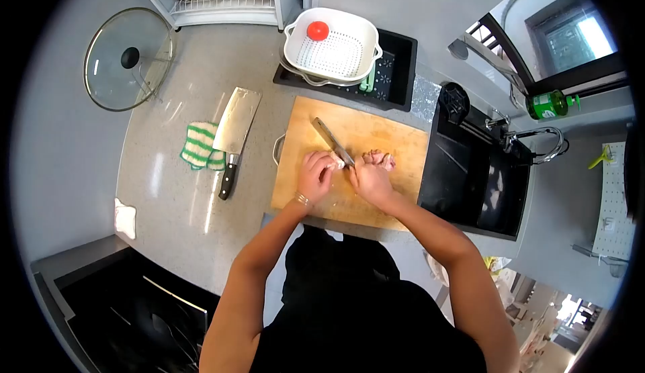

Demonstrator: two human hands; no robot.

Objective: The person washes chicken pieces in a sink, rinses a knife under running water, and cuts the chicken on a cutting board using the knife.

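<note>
On the wooden cutting board (pixel 302 121) my right hand (pixel 371 183) is closed around the handle of a knife (pixel 328 134). The blade points away from me and to the left. My left hand (pixel 316 175) lies just left of the blade, its fingers bent and pressed on a pale piece of meat (pixel 338 161). Most of that piece is covered by the fingers and the knife. Cut pinkish meat (pixel 384 160) lies in a small pile right of the knife, beside my right hand.
Left of the board lie a cleaver (pixel 236 121) and a striped green-and-white cloth (pixel 200 143). A white colander (pixel 336 54) with a red tomato-like item (pixel 318 31) stands behind it. The black sink (pixel 457 171) is at right; a glass lid (pixel 111 71) stands far left.
</note>
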